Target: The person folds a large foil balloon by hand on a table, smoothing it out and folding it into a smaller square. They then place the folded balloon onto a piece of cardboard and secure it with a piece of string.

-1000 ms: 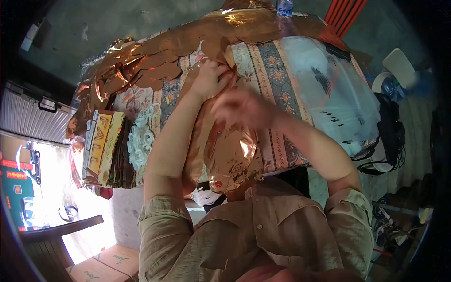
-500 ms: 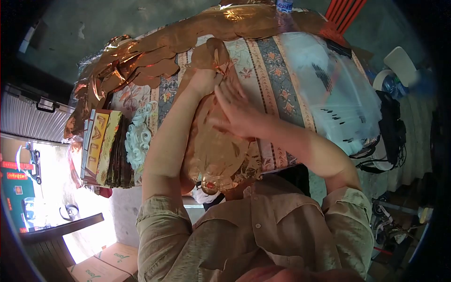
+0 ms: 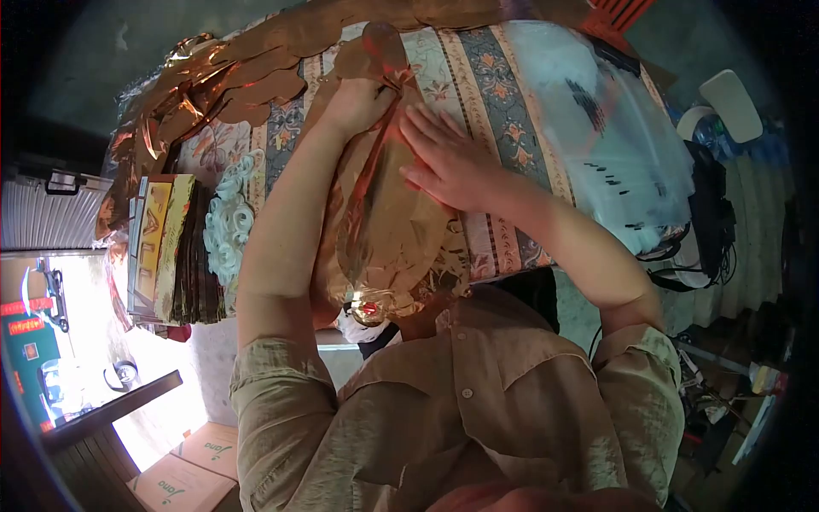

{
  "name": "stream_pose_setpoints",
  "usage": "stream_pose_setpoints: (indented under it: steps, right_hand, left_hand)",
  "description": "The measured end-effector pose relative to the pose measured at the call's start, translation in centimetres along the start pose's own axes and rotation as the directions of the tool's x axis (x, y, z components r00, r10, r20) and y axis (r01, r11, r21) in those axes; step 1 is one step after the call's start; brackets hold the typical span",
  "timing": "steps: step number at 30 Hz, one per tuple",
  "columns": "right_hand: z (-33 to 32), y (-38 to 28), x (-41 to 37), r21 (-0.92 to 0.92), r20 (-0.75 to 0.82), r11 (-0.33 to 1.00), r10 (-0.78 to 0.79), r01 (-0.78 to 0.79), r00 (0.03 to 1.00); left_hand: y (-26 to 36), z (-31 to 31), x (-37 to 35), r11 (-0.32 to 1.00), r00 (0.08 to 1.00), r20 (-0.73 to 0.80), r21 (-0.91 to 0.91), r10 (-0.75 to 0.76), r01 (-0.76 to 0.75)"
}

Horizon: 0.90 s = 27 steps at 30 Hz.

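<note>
Curled fingers of the left hand (image 3: 358, 104) around gathered copper foil (image 3: 397, 213), mid-length on the tablecloth (image 3: 516, 111); over it, a flat, spread-fingered right hand (image 3: 450, 160), contact unclear. Best smoothed lightly, without tugging. At the tablecloth's far edge, layered foil (image 3: 350, 26); on its left, white rosettes (image 3: 229, 218), possibly crowding the left forearm (image 3: 294, 200); on its right, plastic sheeting (image 3: 631, 171).

To my left I see white fabric roses (image 3: 229, 218) beside a stack of packets (image 3: 162, 247); to my right, plastic bags (image 3: 618, 158) lie on the floral tabletop (image 3: 512, 119), a white chair (image 3: 732, 107) beyond. Cardboard boxes (image 3: 183, 482) sit lower left.
</note>
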State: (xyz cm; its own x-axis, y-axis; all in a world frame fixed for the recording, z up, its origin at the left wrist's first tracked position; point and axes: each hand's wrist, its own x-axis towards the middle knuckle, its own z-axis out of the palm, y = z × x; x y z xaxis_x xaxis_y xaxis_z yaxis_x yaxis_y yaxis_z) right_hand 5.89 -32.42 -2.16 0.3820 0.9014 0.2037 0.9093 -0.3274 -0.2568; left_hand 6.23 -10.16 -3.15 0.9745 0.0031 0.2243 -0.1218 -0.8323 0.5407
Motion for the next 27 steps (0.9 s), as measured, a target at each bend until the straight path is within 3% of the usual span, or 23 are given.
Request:
stream_pose_setpoints:
  steps: [3, 15, 17, 19, 20, 21, 22, 24, 25, 27]
  right_hand:
    - [0.3, -0.6, -0.1, -0.013, 0.076, 1.0, 0.006, -0.005, 0.997]
    - [0.6, -1.0, -0.5, -0.15, 0.096, 0.988, -0.016, 0.03, 0.995]
    - [0.7, -1.0, -0.5, -0.159, 0.073, 0.987, -0.024, 0.036, 0.997]
    - [0.7, -1.1, -0.6, -0.143, 0.072, 0.989, -0.022, 0.032, 0.997]
    - [0.9, -1.1, -0.6, -0.143, 0.063, 0.989, -0.024, 0.033, 0.998]
    - [1.0, -1.0, -0.6, -0.135, 0.052, 0.99, -0.03, 0.036, 0.998]
    - [1.1, -0.9, -0.7, -0.128, 0.04, 0.991, -0.035, 0.04, 0.999]
    - [0.8, -1.0, -0.6, -0.123, 0.038, 0.992, -0.032, 0.037, 0.999]
    - [0.8, -1.1, -0.6, -0.112, 0.046, 0.993, -0.027, 0.032, 0.999]
    - [1.1, -1.0, -0.6, -0.101, 0.025, 0.994, -0.032, 0.035, 0.999]
  left_hand:
    - [0.5, -0.4, 0.0, 0.998, 0.997, -0.051, 0.04, 0.059, -0.057]
    - [0.8, -0.7, 0.1, 0.983, 0.992, 0.039, 0.148, -0.117, 0.11]
    - [0.8, -0.9, 0.2, 0.966, 0.963, 0.114, 0.112, -0.244, 0.232]
    - [0.9, -1.1, 0.1, 0.975, 0.969, 0.106, 0.035, -0.222, 0.219]
    - [0.0, -0.3, 0.1, 0.992, 0.994, -0.082, -0.106, -0.077, 0.068]
    - [-0.6, 0.1, 0.4, 0.971, 0.958, -0.282, -0.214, 0.047, -0.111]
    - [-1.4, 0.1, 0.9, 0.971, 0.957, -0.284, -0.206, 0.056, -0.118]
    - [-2.4, -1.3, 1.9, 0.807, 0.93, -0.266, -0.589, -0.255, 0.053]
    - [-3.0, -2.0, 2.1, 0.812, 0.93, -0.27, -0.582, -0.248, 0.048]
    - [-3.1, -3.9, 2.3, 0.222, 0.791, -0.138, -0.975, -0.596, -0.003]
